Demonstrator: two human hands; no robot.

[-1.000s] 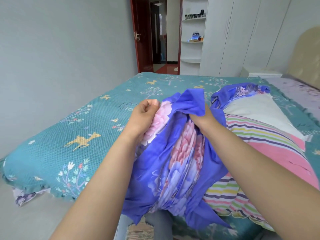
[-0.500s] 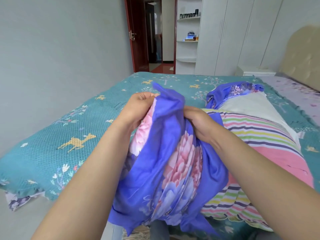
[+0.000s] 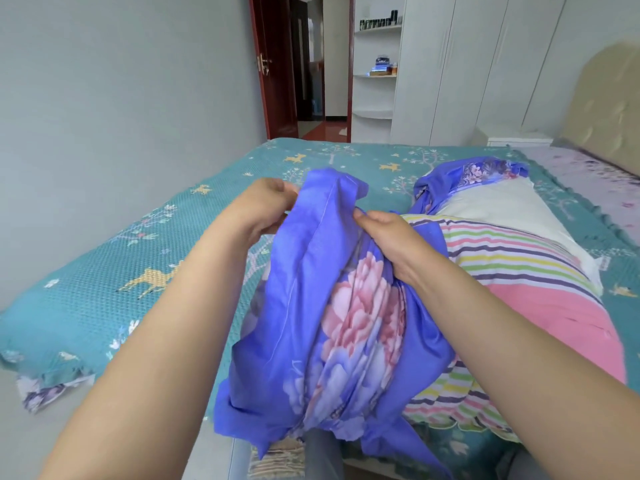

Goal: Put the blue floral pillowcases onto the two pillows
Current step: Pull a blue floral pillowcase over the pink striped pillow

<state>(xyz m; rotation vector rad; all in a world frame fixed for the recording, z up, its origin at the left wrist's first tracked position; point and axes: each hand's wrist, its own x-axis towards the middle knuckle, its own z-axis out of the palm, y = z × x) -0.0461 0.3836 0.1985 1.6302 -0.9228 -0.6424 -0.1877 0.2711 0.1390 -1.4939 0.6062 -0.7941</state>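
both hands are bunching up a blue floral pillowcase (image 3: 346, 327) over the near edge of the bed (image 3: 104, 306). left hand (image 3: 258, 211) pinches the hem at the top, right hand (image 3: 391, 237) grips the gathered fabric beside it. a striped pillow (image 3: 519, 289) lies on the bed just right of it, the second pillowcase (image 3: 467, 174) crumpled at its far end.

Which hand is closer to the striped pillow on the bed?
Right. The right hand grips the blue pillowcase right beside the striped pillow; the left hand holds the pillowcase's far edge.
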